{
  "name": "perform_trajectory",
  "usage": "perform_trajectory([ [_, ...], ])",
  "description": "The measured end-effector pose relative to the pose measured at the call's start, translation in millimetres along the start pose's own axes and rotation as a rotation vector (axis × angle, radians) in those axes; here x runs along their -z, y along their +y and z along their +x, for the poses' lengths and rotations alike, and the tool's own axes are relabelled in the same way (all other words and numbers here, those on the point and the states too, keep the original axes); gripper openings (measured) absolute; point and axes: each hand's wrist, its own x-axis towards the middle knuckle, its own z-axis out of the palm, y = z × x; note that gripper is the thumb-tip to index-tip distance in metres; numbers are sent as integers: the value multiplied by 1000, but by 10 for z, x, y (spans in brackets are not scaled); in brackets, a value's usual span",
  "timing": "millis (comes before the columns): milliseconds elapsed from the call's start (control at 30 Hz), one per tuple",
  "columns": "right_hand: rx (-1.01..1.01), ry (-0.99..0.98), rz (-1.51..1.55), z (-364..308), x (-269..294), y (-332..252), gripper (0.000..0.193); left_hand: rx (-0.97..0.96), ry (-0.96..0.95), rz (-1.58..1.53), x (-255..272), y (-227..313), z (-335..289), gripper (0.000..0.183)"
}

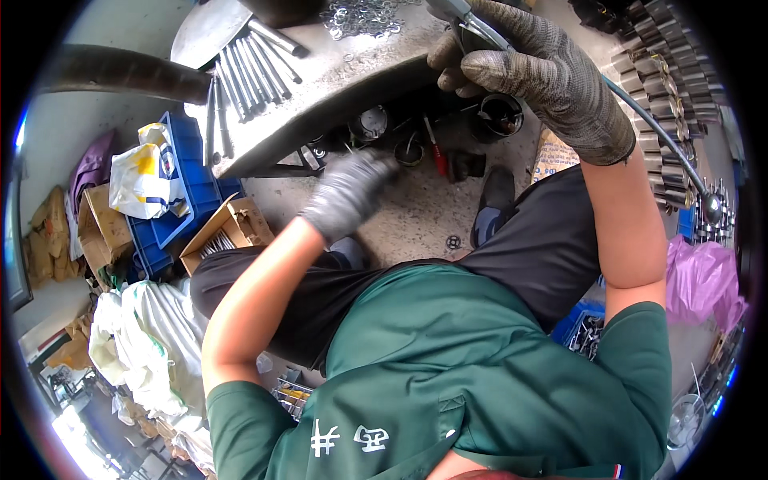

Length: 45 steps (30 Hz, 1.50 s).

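Observation:
My left hand (350, 194), in a dark grey glove, is over the floor just off the front edge of the workbench (320, 120). Motion smears its fingers, so I cannot make out their pose or anything in them. Over the right end of the bench, my right hand (552, 84), in a striped grey knit glove, curls its thumb and fingers round a grey metal piece (478, 26). That piece runs out of the top of the picture, and its kind is unclear. A bent rod (656, 120) with a ball end shows beyond the right wrist.
Several metal rods (252, 72) and a heap of small metal rings (364, 18) lie on the bench. Below are a black tub (500, 116) and a red-handled tool (439, 156). Blue crates (172, 188) stand left; stacked metal cylinders (660, 100) and a pink bag (704, 280) right.

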Motion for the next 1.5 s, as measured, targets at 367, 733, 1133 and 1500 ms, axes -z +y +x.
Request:
perform_trajectory([
  [367, -24, 73, 47, -54, -123, -166, 69, 807, -302, -193, -2844, -1414, 194, 49],
  [733, -111, 181, 165, -122, -50, 222, 81, 875, -26, -299, -2935, -1181, 152, 44],
  [1133, -186, 210, 216, 18, -121, 317, 85, 862, -109, 72, -3224, -1533, 631, 39],
  [1500, -190, 241, 287, 75, -108, 392, 88, 882, -99, 159, -3362, -1507, 627, 17],
])
